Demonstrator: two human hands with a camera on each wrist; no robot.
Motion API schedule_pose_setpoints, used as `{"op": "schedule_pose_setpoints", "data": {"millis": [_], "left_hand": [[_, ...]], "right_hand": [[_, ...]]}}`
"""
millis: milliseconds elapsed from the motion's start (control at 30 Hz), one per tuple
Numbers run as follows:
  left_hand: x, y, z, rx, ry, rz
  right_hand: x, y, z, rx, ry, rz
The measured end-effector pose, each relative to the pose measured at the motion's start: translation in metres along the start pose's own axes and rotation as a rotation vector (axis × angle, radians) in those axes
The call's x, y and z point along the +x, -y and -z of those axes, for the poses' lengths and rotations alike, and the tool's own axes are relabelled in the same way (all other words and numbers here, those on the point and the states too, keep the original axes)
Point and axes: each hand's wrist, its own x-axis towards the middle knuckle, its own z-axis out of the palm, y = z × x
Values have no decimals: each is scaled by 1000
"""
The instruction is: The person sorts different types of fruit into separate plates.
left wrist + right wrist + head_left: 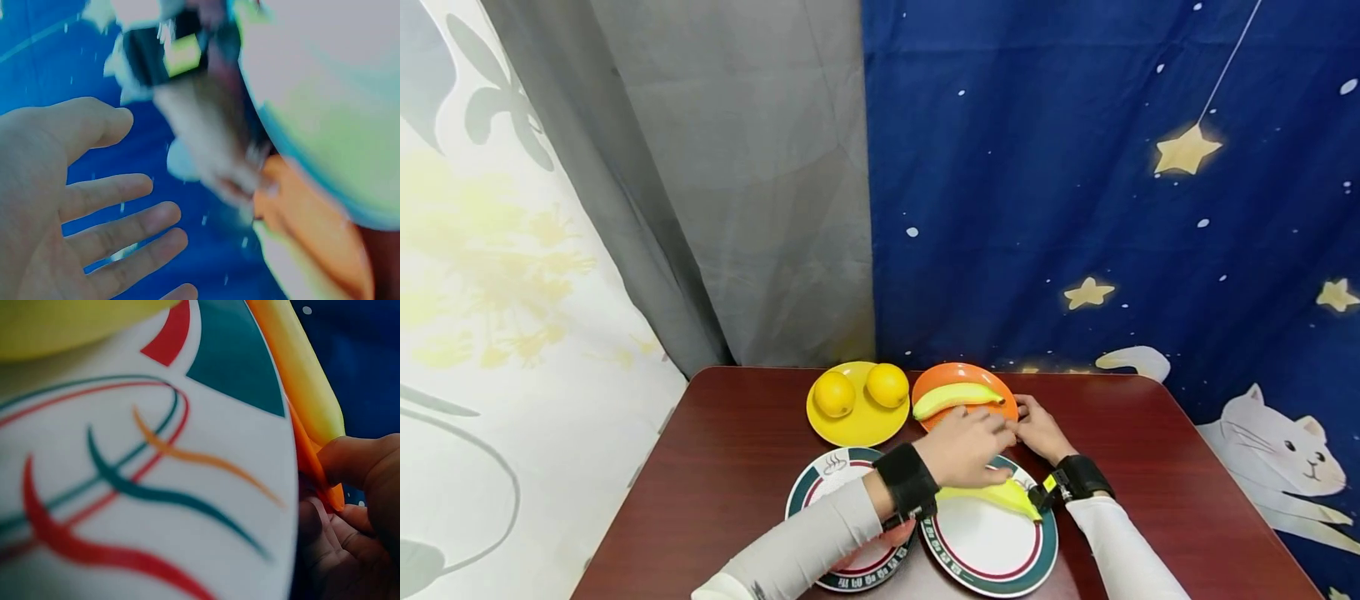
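Note:
My right hand (pixel 1041 429) pinches the right rim of an orange plate (pixel 958 372); in the right wrist view its thumb (pixel 359 459) lies over the rim with fingers beneath. A banana (pixel 955 398) lies on that plate. My left hand (pixel 967 447) is over the near side of the orange plate, fingers spread; the left wrist view shows nothing in its palm (pixel 37 187). Below it, a second banana (pixel 1011 498) lies on a white plate (pixel 985 546) with a green patterned rim, partly hidden by the left hand.
At the back left, a yellow plate (pixel 853 429) carries two yellow lemon-like fruits (pixel 834 394). A similar green-rimmed plate (pixel 805 487) stands under my left forearm, with reddish things (pixel 898 533) mostly hidden. Curtains (pixel 1000 208) hang behind the brown table (pixel 722 467).

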Motion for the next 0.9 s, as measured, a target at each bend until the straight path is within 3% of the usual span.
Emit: {"op": "schedule_pose_setpoints", "data": {"millis": [133, 367, 500, 700, 900], "left_hand": [[-5, -15, -18, -25, 72, -17], [-7, -24, -43, -127, 185, 36], [-5, -27, -56, -108, 181, 19], [-2, -32, -63, -6, 152, 1], [-1, -31, -60, -48, 161, 3]], "right_hand": [[0, 1, 0, -10, -3, 3], [1, -1, -2, -12, -13, -7], [0, -2, -2, -2, -12, -14], [0, -4, -3, 1, -19, -5], [-1, -7, -5, 6, -24, -6]]}}
